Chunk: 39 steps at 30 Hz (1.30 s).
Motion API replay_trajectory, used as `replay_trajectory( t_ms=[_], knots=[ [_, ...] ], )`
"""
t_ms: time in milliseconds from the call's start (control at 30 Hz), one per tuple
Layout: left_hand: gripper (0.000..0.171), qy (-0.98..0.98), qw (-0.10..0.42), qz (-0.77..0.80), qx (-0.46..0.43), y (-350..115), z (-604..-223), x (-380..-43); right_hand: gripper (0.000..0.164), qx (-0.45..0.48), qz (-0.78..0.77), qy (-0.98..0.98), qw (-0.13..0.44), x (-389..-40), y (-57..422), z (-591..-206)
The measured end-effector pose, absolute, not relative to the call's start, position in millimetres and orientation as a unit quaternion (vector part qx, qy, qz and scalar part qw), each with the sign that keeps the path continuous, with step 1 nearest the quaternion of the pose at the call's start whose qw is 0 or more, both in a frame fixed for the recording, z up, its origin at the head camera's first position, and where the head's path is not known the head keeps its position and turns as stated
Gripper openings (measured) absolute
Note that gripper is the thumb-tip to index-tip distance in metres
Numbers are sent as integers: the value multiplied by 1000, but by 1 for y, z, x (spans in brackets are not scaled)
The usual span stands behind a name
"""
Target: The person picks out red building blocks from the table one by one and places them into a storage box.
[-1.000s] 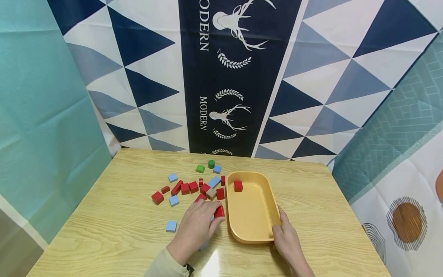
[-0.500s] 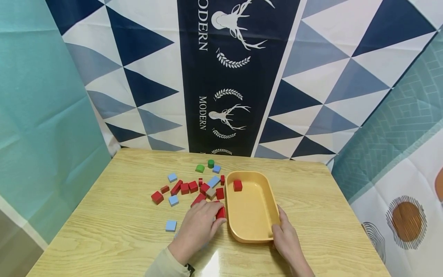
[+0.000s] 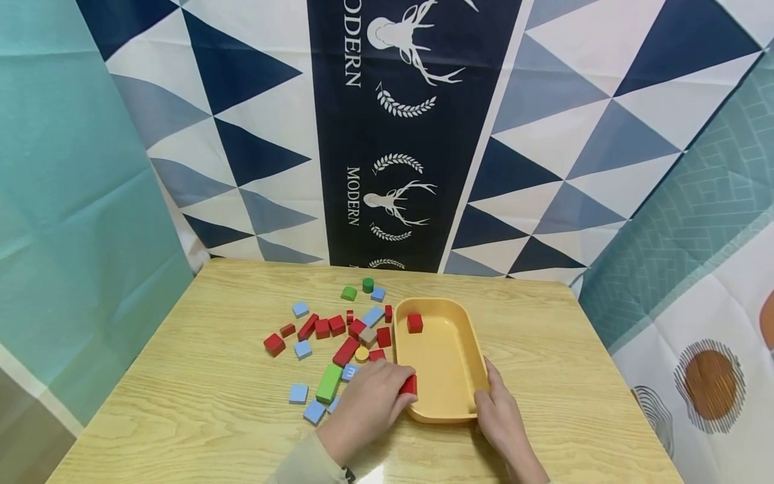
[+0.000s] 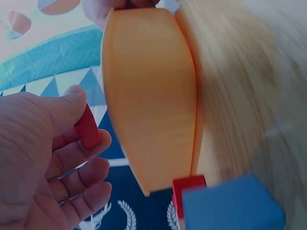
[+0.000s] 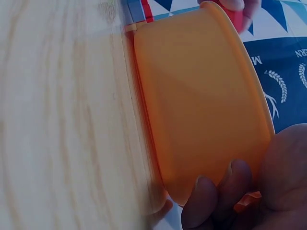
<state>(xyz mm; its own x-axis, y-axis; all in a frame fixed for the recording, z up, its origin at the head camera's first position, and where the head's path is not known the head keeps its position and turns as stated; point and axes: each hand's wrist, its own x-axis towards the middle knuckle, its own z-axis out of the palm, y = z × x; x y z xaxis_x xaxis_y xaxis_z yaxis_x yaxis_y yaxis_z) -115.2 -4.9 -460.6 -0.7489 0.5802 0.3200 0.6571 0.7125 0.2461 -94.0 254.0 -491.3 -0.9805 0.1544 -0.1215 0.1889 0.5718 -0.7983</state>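
Note:
My left hand (image 3: pixel 370 398) pinches a red block (image 3: pixel 408 385) between thumb and fingers, at the left rim of a yellow-orange plastic tray (image 3: pixel 441 376). In the left wrist view the red block (image 4: pixel 88 128) shows clear of the tray's outer wall (image 4: pixel 151 96). My right hand (image 3: pixel 500 411) grips the tray's near right corner, thumb at the rim; its fingers (image 5: pixel 201 199) press the outer wall in the right wrist view. Inside the tray, a red cube (image 3: pixel 414 323) lies near the far left corner.
Left of the tray lie several red blocks (image 3: pixel 346 351) and blue blocks (image 3: pixel 298 394). A long green block (image 3: pixel 329 384), a yellow disc (image 3: pixel 361 354) and a wooden block (image 3: pixel 368 336) are among them. A green cylinder (image 3: pixel 368 285) stands at the back of the wooden table (image 3: pixel 532 323).
My left hand has moved right with the red block, from the pile to the tray's left rim. The green block and yellow disc have come into sight. My right hand stays on the tray.

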Motion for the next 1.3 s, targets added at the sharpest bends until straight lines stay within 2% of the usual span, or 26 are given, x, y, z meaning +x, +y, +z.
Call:
replay_trajectory(
  t_ms=[333, 567, 700, 1300],
  knots=[
    [36, -920, 67, -104, -372, 31, -466, -124, 69, 109, -441, 890, 29, -94, 253, -492],
    [24, -924, 54, -75, -370, 47, -465, -133, 68, 105, -430, 897, 12, -94, 253, -492],
    [24, -925, 36, -71, -372, 51, -463, -137, 68, 106, -429, 897, 12, -94, 253, -493],
    [27, -929, 22, -83, -360, 54, -462, -138, 67, 107, -434, 895, 13, -94, 252, -491]
  ],
)
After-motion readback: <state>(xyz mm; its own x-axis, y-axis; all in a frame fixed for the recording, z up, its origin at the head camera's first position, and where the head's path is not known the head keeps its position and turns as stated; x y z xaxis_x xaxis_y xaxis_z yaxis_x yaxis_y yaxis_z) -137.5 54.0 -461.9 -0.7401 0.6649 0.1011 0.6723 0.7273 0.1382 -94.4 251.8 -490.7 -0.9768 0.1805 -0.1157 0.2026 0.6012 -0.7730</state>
